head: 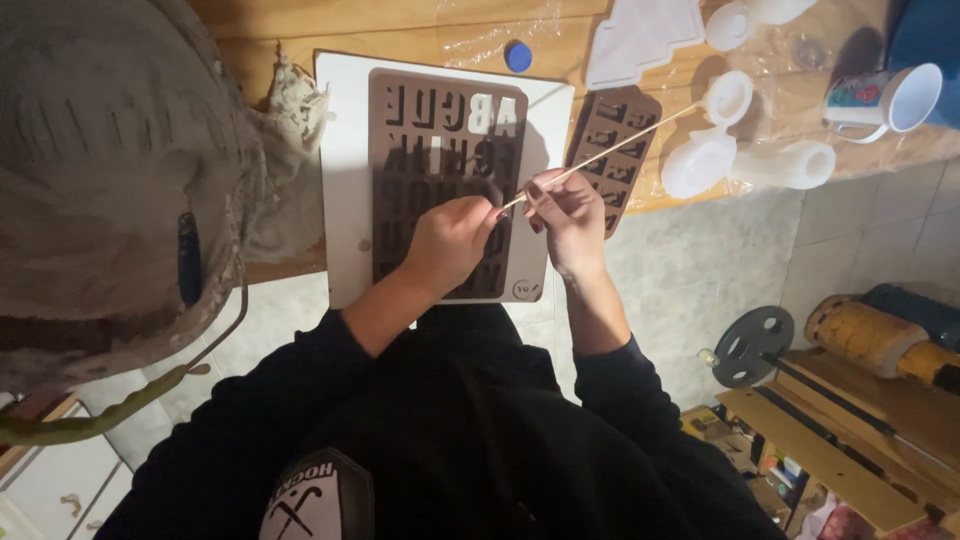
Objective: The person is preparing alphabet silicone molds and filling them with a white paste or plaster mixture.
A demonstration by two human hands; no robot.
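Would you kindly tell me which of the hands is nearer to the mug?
Right. The right hand pinches the wooden stick that points toward the mug; the left hand sits farther away over the brown letter mold.

Letter mould (445, 180) on board (345, 180), mug (885, 100) far right.

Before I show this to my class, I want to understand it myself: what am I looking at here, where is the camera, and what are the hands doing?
There is no machine here. One camera, worn on a person's head, looks down at that person's own two bare hands, so the black sleeves and body fill the bottom of the picture. Both hands work over a brown silicone letter mould, which lies on a white board on a wooden table. The right hand pinches a thin wooden stick; the left hand is closed at the stick's near end, over the mould. Beside them lie a second, smaller brown mould, white translucent moulds, a blue cap and a mug.
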